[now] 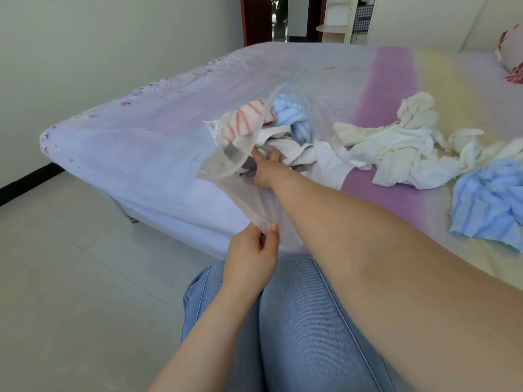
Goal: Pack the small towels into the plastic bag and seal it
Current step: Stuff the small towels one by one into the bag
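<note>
A clear plastic bag [226,162] lies open on the bed, its mouth toward me. Inside it are several small towels: an orange-striped one [246,120], a light blue one [294,117] and white ones [285,148]. My left hand [254,256] pinches the bag's near rim between thumb and fingers at the bed's edge. My right hand [266,168] reaches into the bag's mouth, fingers on the white towels; its fingertips are partly hidden by cloth. Outside the bag lie a heap of cream towels [402,145] and a blue towel [492,205].
The bed [135,142] has a pastel lilac, purple and yellow sheet. My knees in blue jeans [305,321] are against its near edge. Tiled floor [70,278] spreads left. A red-patterned pillow [512,60] lies far right, a doorway [280,18] and shelves behind.
</note>
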The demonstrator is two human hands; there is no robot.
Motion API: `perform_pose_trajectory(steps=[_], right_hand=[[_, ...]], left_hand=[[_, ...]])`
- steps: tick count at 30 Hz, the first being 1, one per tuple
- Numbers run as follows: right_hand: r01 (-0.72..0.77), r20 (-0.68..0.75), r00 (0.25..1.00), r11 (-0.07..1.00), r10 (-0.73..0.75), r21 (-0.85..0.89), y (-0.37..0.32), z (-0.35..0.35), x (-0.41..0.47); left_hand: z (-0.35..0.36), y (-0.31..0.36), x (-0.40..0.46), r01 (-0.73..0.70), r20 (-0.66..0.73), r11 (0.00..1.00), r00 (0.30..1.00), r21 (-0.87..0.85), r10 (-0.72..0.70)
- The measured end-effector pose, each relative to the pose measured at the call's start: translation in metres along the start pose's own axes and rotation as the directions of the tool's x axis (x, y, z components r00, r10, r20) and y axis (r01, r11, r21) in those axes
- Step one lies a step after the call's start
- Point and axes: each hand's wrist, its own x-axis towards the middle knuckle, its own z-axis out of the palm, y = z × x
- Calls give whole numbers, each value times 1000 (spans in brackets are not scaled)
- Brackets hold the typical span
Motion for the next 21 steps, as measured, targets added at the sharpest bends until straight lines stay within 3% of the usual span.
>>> perform_pose_trajectory(steps=[5, 7, 9, 11, 13, 14, 15, 17, 19, 21], right_hand=[[115, 61, 992, 991, -111, -74, 3, -11, -46], [179, -33, 983, 984, -179, -25, 15, -12, -82], [239, -230, 953, 955, -197, 175, 37, -7, -119], [346, -550, 830, 860, -94, 375, 63, 1, -150], [450, -816, 563, 780, 129, 434, 96, 4, -164], [426, -875, 433, 806, 219, 412, 120, 3, -163], [327, -898, 340, 860, 279, 391, 147, 0, -160], [-52, -868, 291, 912, 403, 406, 210, -5, -147], [-425, -703, 332, 765, 630, 485, 264, -3, -144], [-581, -548, 345, 632, 762, 513, 297, 6, -147]], left_hand=[[9, 10, 5, 18, -22, 998, 1000, -56, -20], [15, 13, 5, 31, -11, 994, 999, -107, -33], [24, 14, 2, 37, -2, 991, 999, -130, -38], [33, 11, 0, 37, 1, 991, 999, -127, -37], [40, 8, -2, 39, 8, 992, 999, -120, -38], [42, 8, -2, 40, 12, 992, 999, -119, -38], [45, 9, -2, 38, 15, 993, 999, -116, -37], [50, 11, -3, 19, 19, 995, 1000, -96, -17], [55, 16, -4, 3, 38, 997, 999, -83, 0], [61, 19, -5, 3, 62, 997, 998, -75, 1]])
